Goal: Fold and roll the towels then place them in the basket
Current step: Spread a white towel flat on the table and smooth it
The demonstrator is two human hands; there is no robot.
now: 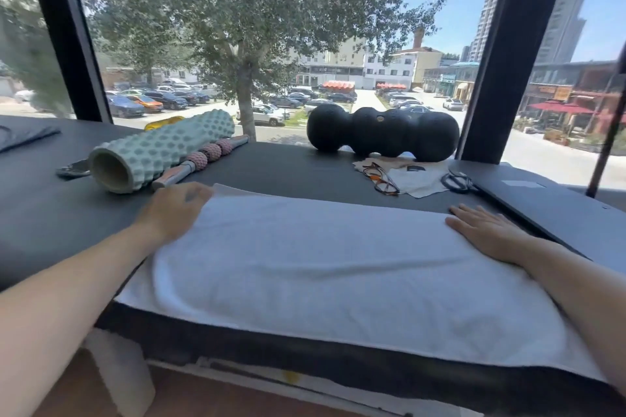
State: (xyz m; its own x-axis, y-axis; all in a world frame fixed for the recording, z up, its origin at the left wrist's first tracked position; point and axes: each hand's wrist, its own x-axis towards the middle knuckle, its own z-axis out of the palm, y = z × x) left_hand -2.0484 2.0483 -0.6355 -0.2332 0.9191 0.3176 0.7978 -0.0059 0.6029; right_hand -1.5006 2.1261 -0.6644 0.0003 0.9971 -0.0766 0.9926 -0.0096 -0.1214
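Here, a white towel (325,267) lies folded along the dark table's (50,220) near edge. The right hand (487,230) presses flat on one end, fingers straight; the left hand (176,210) curls over the far corner. Beyond sit a mint foam roller (159,152) and glasses (381,178).

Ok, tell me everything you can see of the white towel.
The white towel is a plain, soft, terry-looking cloth lying flat along the near edge of the dark table, its long side running left to right. It looks folded, with a lower layer peeking out at the far left corner. Shallow wrinkles cross its middle, and its near edge overhangs the table's front. The left hand rests at its far left corner; the right hand lies flat on its right end. Nothing else touches it.
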